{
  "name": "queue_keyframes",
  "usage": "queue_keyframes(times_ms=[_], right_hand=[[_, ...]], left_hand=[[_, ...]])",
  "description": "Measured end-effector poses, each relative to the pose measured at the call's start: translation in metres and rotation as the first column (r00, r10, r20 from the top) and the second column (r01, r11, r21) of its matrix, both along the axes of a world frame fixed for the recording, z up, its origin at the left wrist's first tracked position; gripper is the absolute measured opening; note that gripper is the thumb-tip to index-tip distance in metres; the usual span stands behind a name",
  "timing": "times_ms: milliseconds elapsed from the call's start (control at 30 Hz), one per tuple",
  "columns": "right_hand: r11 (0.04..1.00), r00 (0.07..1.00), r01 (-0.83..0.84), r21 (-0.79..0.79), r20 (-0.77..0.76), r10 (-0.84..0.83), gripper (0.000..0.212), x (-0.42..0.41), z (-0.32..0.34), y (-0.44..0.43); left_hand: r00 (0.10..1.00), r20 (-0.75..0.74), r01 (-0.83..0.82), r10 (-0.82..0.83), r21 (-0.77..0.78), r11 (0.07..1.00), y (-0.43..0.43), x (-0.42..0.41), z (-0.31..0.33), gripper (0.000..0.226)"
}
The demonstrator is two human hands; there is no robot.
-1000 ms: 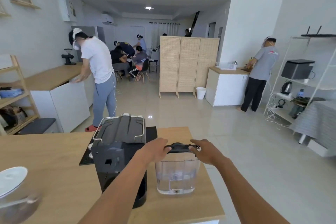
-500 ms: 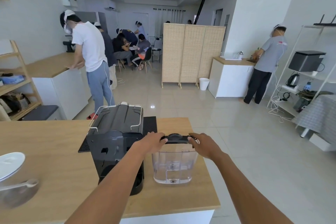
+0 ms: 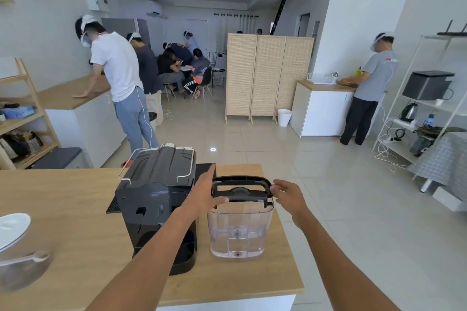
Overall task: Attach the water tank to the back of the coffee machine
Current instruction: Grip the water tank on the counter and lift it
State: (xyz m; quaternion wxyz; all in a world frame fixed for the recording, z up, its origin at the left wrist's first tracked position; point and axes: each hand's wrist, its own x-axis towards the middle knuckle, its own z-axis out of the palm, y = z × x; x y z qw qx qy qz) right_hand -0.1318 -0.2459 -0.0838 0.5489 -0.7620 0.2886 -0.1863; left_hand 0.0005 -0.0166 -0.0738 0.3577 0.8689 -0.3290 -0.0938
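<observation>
A black coffee machine (image 3: 151,199) stands on the wooden table (image 3: 63,209) with its back towards me. Right beside it, touching the table, stands the clear water tank (image 3: 237,232) with a black lid and a raised black handle (image 3: 240,179). A little water lies in the tank's bottom. My left hand (image 3: 203,194) grips the lid's left end, between tank and machine, thumb across the lid's front. My right hand (image 3: 289,195) holds the handle's right end with its fingertips.
A black grid tray (image 3: 206,169) lies behind the machine. A white dish (image 3: 12,228) and a spoon (image 3: 25,259) sit at the table's left. The table's right edge (image 3: 290,247) is close to the tank. Several people work at counters farther back.
The tank's handle has swung up from flat on the lid to upright. Both hands stay at the lid's ends. The camera has tipped down slightly.
</observation>
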Motion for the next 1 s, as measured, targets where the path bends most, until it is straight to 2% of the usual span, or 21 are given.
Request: queue_keyframes(times_ms=[67, 133, 233, 333, 467, 533, 633, 867, 1000], right_hand=[[1.0, 1.0, 0.004, -0.018, 0.027, -0.004, 0.037, 0.0, 0.001, -0.001], [0.999, 0.999, 0.014, -0.046, 0.051, -0.012, 0.032, 0.001, 0.002, 0.0], [0.996, 0.995, 0.039, -0.078, 0.097, -0.031, 0.026, 0.003, 0.002, 0.002], [0.994, 0.986, 0.065, -0.083, 0.156, -0.051, 0.022, 0.006, 0.002, 0.005], [0.996, 0.978, 0.068, -0.065, 0.202, -0.053, 0.017, 0.009, 0.001, 0.008], [0.999, 0.981, 0.018, -0.034, 0.191, -0.011, 0.019, 0.008, 0.0, 0.004], [0.995, 0.984, -0.096, 0.003, 0.149, 0.094, 0.022, 0.002, 0.0, -0.004], [0.972, 0.976, -0.208, -0.105, 0.049, 0.214, 0.026, -0.007, 0.011, -0.011], [0.961, 0.97, -0.239, -0.139, 0.006, 0.242, 0.027, -0.012, 0.014, -0.014]], left_hand=[[0.998, -0.047, -0.042, 0.042, -0.008, 0.999, -0.002, 0.001, 0.0, 0.12], [0.997, -0.047, -0.061, 0.061, -0.008, 0.998, -0.003, 0.003, -0.001, 0.113], [0.996, 0.05, -0.068, 0.071, -0.052, 0.996, -0.002, 0.003, -0.001, 0.09], [0.99, 0.103, -0.087, 0.091, -0.048, 0.995, 0.001, 0.002, -0.001, 0.091], [0.977, 0.203, -0.064, 0.065, -0.012, 0.998, 0.003, -0.002, -0.003, 0.079], [0.975, 0.213, -0.059, 0.064, -0.029, 0.998, 0.006, -0.005, -0.002, 0.066], [0.964, 0.259, -0.037, 0.053, -0.068, 0.997, 0.008, -0.004, 0.002, 0.034], [0.969, 0.246, 0.006, -0.005, -0.003, 1.0, 0.008, -0.005, 0.005, 0.037], [0.955, 0.273, 0.097, -0.111, 0.067, 0.993, 0.014, 0.0, 0.01, 0.033]])
